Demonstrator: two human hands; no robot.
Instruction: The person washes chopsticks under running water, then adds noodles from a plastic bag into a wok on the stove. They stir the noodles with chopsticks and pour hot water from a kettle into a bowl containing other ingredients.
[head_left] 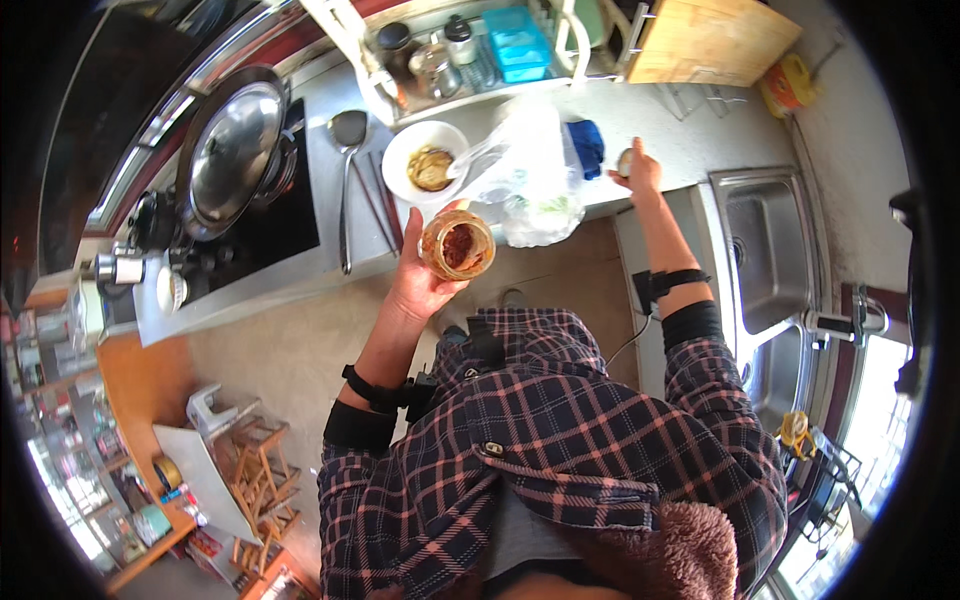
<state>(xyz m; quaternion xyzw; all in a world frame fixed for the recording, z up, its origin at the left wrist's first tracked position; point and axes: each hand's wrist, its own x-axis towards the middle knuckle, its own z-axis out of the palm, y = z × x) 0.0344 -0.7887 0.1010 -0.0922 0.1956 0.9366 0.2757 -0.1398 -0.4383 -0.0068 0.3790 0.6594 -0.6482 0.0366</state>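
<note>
My left hand (425, 275) is wrapped around an open glass jar (484, 250), its mouth tilted up toward me. Dark red chunky sauce coats the inside of the jar. Out over the counter on the right, my right hand (643, 172) grips a small round jar lid (625, 163) by its edge. Just beyond the jar stands a white bowl (398, 150) holding a yellowish-brown food, with a white utensil handle resting at its right side. Between my hands, a translucent white plastic bag (540, 190) hangs partly over the counter's front edge, something greenish inside.
A lidded wok (235, 150) sits on the black cooktop at left. A ladle (347, 135) and chopsticks (385, 200) lie beside the bowl. Behind are a shelf with a blue container (517, 45), a dark blue cloth (586, 148) and a cutting board (710, 40). A steel sink (765, 250) is at right.
</note>
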